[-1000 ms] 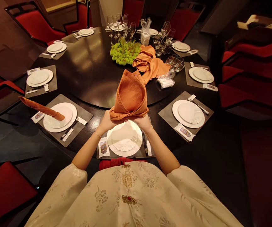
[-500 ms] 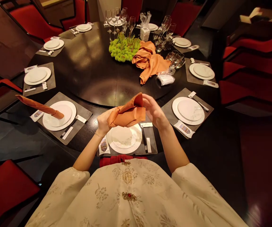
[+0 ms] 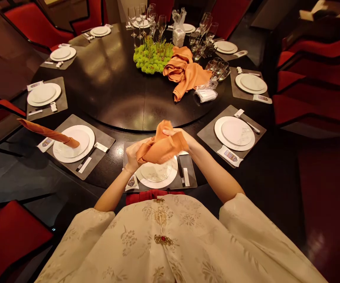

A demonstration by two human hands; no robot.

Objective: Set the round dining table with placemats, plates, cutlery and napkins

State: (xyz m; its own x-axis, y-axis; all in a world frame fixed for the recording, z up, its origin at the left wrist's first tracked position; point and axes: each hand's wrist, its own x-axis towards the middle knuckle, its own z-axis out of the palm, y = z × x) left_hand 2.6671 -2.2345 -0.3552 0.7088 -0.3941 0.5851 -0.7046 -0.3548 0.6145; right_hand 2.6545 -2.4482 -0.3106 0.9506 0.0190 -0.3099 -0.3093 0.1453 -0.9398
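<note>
An orange cloth napkin [image 3: 162, 149], partly folded, is held up in both hands above the nearest place setting. My left hand [image 3: 133, 155] is closed around its narrower left end. At the napkin's upper right, my right hand [image 3: 176, 133] has its fingers in the loose folds, with cloth covering part of them. Beneath lie two stacked white plates [image 3: 158, 181] on a grey placemat [image 3: 191, 179], with black chopsticks [image 3: 181, 171] along their right side. To the left, a rolled orange napkin [image 3: 50, 133] stands tilted on another plate stack.
More orange napkins [image 3: 187, 72] are heaped on the dark turntable [image 3: 113, 106] beside a green moss centrepiece [image 3: 154, 57]. Several wine glasses [image 3: 161, 25] and small tumblers [image 3: 218, 68] stand farther back. Place settings ring the table, and red chairs [image 3: 25, 236] surround it.
My right hand has moved left and into the napkin's folds, its fingers now on the cloth. The napkin's open end has spread and shifted slightly. The view has shifted a little.
</note>
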